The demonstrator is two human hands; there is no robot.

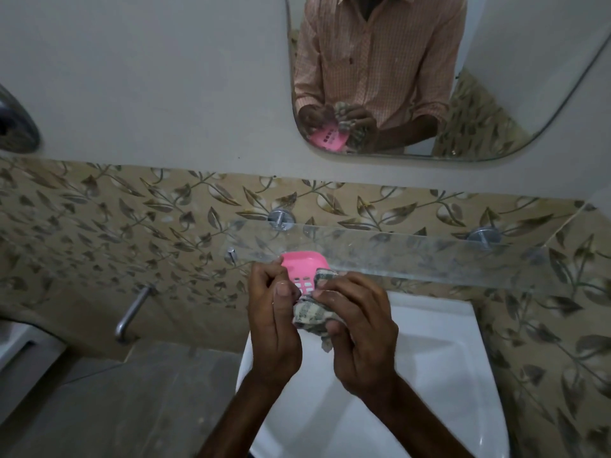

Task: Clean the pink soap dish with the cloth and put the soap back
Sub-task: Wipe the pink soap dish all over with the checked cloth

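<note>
My left hand (274, 322) grips the pink soap dish (302, 264) by its left edge and holds it tilted above the white sink (439, 368). The dish has a row of slots in its bottom. My right hand (358, 328) is closed on a checked cloth (310, 317), which is bunched against the right side and inside of the dish. Part of the cloth hangs below my fingers. No soap is in view. The mirror (496, 77) above reflects both hands, the dish and the cloth.
A clear glass shelf (429, 256) on round metal brackets runs along the leaf-patterned tiles, just behind the dish. A metal bar (132, 312) sticks out of the wall at the left. A grey counter (132, 401) lies at the lower left.
</note>
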